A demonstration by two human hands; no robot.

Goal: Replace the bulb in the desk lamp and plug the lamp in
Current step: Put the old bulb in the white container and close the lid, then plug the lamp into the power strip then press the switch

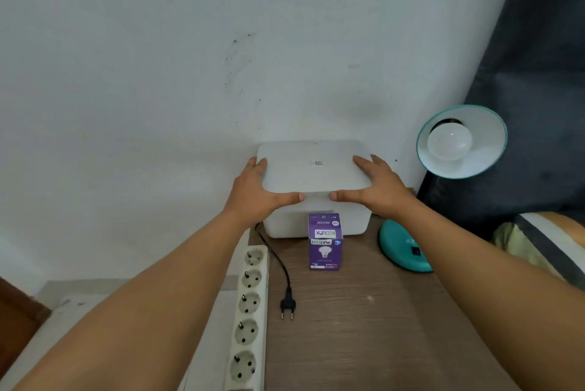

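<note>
A teal desk lamp stands at the right of the wooden table, its round base (402, 248) on the table and its shade (484, 156) tilted toward me with a white bulb (449, 141) inside. A purple bulb carton (324, 243) stands upright in front of a white lidded box (313, 169) by the wall. My left hand (258, 192) grips the lid's left edge and my right hand (376, 184) grips its right edge. The lamp's black plug (287, 305) lies unplugged on the table beside a white power strip (250, 314).
The wooden table (364, 327) ends at the white wall behind the box. The power strip with several empty sockets runs along the table's left edge. A dark curtain (538, 58) hangs at the right, with striped fabric (544, 241) below it.
</note>
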